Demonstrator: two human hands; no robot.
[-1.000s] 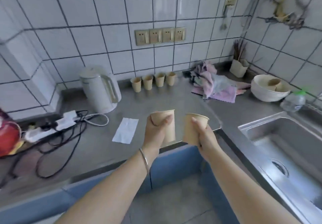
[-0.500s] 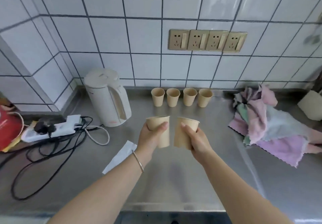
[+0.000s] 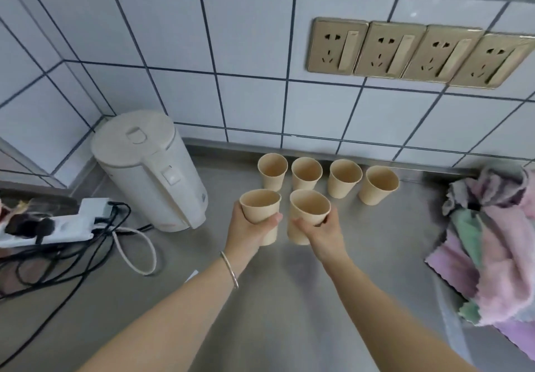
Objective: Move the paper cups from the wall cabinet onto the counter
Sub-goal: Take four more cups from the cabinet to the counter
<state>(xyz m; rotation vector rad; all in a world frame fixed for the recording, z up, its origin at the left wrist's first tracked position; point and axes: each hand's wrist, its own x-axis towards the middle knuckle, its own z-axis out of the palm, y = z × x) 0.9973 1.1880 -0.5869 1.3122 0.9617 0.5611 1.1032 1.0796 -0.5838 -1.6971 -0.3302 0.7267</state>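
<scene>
Here, two cups held above the steel desk (image 3: 289, 313), one per hand. Left hand (image 3: 249, 228) wrapped round the left cup (image 3: 260, 206), thumb across its front, cup upright, mouth open, nothing seen inside. Right hand (image 3: 324, 234) closed on the right cup (image 3: 308, 209), fingers over the near rim, cup tilted slightly away, likewise empty. Held cups side by side, close together, whether touching not clear. Thin bangle (image 3: 230, 268) on the left wrist.

Behind them, four more cups (image 3: 327, 179) stood in a row at the foot of the tiled wall (image 3: 246, 82), all upright, all empty, each just beside the next, the rightmost leaning a little. Held cups just in front of the row's left end.

To the left, a white kettle (image 3: 150, 168), lid shut, contents hidden. Further left, a power strip (image 3: 58, 222) with tangled cables. On the right, a heap of cloths (image 3: 492, 241). Four sockets (image 3: 417, 51) on the wall above.
</scene>
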